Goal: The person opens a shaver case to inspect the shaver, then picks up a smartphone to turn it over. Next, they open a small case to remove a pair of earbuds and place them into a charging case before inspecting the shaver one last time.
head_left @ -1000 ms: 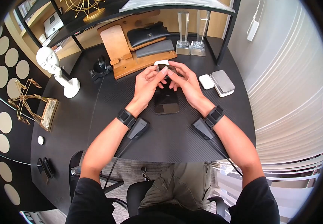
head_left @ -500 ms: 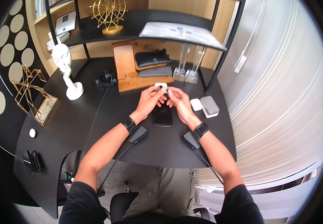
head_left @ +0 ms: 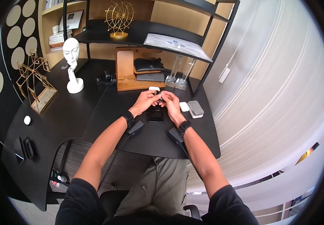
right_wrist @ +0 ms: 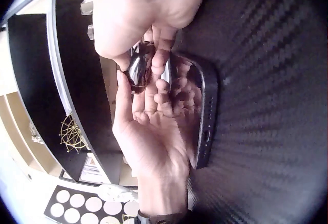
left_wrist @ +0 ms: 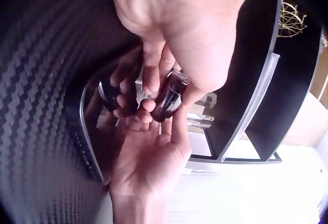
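Both hands meet above a black phone [head_left: 155, 115] lying on the dark desk. Between their fingertips is a small glossy dark object [left_wrist: 170, 95], rounded and shiny, also visible in the right wrist view [right_wrist: 139, 67]. My left hand [head_left: 144, 102] pinches one end with thumb and fingers; my right hand [head_left: 172, 106] pinches the other end. The phone's screen [right_wrist: 190, 101] mirrors the fingers. A white item [head_left: 154, 89] sits just beyond the hands, partly hidden by them.
A white case [head_left: 184, 107] and a grey-topped box [head_left: 196, 108] lie right of the hands. Behind stand a wooden organizer [head_left: 126, 85] and clear trophies [head_left: 181, 83]. Leftward are a white sculpture [head_left: 75, 85], a golden wheel model [head_left: 44, 100] and a small white item [head_left: 27, 120].
The head view has shifted, showing more of the shelf and moving the desk items leftward. Both hands stay together over the phone, still holding the small dark object.
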Available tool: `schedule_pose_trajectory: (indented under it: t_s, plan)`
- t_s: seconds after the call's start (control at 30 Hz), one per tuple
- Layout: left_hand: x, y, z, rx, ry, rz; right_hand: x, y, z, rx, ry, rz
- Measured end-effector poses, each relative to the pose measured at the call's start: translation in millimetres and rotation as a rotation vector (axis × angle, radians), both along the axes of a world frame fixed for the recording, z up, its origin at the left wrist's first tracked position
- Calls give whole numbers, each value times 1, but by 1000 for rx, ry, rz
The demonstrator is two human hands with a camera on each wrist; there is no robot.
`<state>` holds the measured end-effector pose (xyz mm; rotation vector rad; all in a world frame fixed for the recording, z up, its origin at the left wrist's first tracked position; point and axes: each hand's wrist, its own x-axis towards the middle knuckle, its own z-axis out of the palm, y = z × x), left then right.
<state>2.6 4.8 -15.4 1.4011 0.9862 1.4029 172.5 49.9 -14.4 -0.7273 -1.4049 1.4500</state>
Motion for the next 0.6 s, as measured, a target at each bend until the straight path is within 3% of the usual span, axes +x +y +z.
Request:
schedule_pose_trajectory:
  t_s: [0.13, 0.23, 0.6]
  plan:
    - [4, -3, 0, -45, -54, 104, -2, -8, 7, 40, -83, -1]
    - [2, -5, 1, -33, -49, 65, -3, -7, 9, 38, -163, 20]
    - [3, -3, -3, 11, -39, 123, 3, 3, 5, 22, -76, 142]
